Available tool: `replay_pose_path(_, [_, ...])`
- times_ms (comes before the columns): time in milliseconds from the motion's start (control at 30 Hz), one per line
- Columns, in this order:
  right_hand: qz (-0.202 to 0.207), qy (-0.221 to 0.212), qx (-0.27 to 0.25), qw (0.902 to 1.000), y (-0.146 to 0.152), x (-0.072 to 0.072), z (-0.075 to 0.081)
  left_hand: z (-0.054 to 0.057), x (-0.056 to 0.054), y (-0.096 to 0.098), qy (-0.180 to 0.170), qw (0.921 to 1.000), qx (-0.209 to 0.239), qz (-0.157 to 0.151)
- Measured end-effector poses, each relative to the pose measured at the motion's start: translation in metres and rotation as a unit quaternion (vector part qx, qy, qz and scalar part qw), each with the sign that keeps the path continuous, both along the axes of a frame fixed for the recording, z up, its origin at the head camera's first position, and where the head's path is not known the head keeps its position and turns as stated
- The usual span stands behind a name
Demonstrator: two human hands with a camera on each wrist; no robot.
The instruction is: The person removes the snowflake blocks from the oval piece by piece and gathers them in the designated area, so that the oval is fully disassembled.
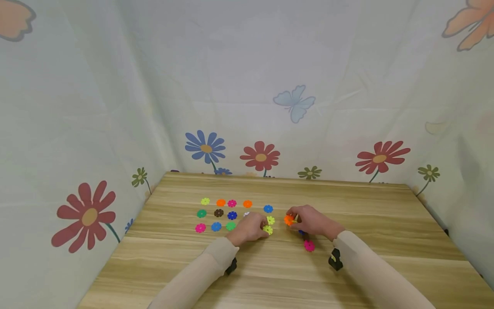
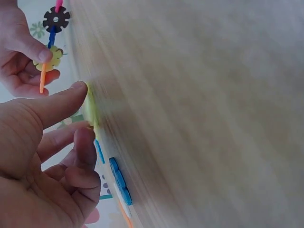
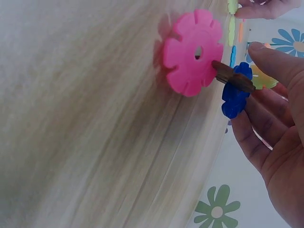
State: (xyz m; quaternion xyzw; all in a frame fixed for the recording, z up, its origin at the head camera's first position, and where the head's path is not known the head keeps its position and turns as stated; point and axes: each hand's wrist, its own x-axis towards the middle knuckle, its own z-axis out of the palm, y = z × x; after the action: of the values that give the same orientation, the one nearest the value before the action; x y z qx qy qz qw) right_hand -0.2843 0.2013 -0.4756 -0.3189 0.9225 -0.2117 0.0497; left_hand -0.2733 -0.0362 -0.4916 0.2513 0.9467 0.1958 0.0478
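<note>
My right hand [image 1: 311, 221] pinches a chain of slotted plastic flower discs by its yellow and orange end. An orange disc [image 1: 289, 220] is at its fingertips. A yellow disc [image 2: 53, 58], a dark blue disc [image 3: 236, 95], a brown disc [image 2: 56, 19] and a pink disc [image 3: 194, 54] follow, slotted into one another. The pink end hangs close over the table. To the left, my left hand [image 1: 250, 227] has thumb and index finger at opposite edges of a yellow-green disc [image 1: 268, 231], low at the tabletop. Its other fingers are curled.
Loose discs lie in rough rows left of and behind the left hand, among them a green disc [image 1: 201, 213], a brown disc [image 1: 218, 213] and a blue disc [image 1: 268, 209]. Another yellow-green disc [image 1: 271, 220] lies just behind the pinched one. A flower-printed cloth [image 1: 231, 86] hangs behind the wooden table [image 1: 173, 266].
</note>
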Motion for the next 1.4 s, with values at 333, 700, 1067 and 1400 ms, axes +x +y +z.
replay_pose_path(333, [0.017,0.01,0.005,0.9998,-0.003,0.001,-0.001,0.007,0.006,0.014,-0.05,0.9898,0.132,0.019])
replay_pose_path(700, [0.026,0.026,-0.009,0.9993,-0.007,0.005,0.001,0.005,0.012,0.03,-0.203,0.9238,0.313,0.087])
replay_pose_path(1067, [0.032,0.048,-0.008,0.9983,-0.011,0.006,0.003,-0.002,0.009,0.035,-0.257,0.8826,0.376,0.118])
replay_pose_path(1400, [0.011,0.026,-0.004,0.9996,-0.011,0.006,0.004,-0.008,0.005,0.035,-0.261,0.8665,0.396,0.154])
